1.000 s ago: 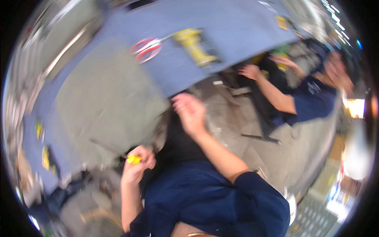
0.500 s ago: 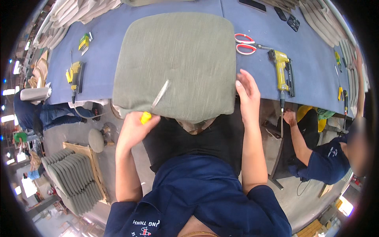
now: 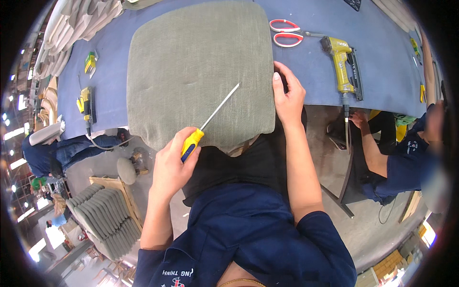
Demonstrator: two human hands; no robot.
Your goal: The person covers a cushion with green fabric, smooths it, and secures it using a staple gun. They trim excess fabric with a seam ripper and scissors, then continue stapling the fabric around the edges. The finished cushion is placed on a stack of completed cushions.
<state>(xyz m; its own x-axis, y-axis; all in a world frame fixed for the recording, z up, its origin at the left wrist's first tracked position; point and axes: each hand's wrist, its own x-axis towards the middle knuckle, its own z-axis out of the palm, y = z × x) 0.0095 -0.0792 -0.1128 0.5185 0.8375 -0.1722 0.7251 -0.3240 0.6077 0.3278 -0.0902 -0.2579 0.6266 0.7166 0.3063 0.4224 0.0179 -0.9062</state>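
A padded seat cushion in grey-green fabric lies on the table edge, its near end over my lap. In my left hand is a flat-blade screwdriver, gripped by its yellow and blue handle. Its shaft slants up and right across the cushion, the tip over the fabric; whether it touches, I cannot tell. My right hand is at the cushion's right side, thumb and curled fingers against the edge. Fabric ends hang at the near edge, partly hidden.
Red-and-white scissors and a yellow staple gun with a hose lie to the right on the blue table. Another staple gun is at left. Stacked cushions stand lower left. A co-worker sits at right.
My left hand has turned the screwdriver and shifted right, so more of its shaft shows over the cushion. My right hand has come in against the cushion's side. The whole view has shifted.
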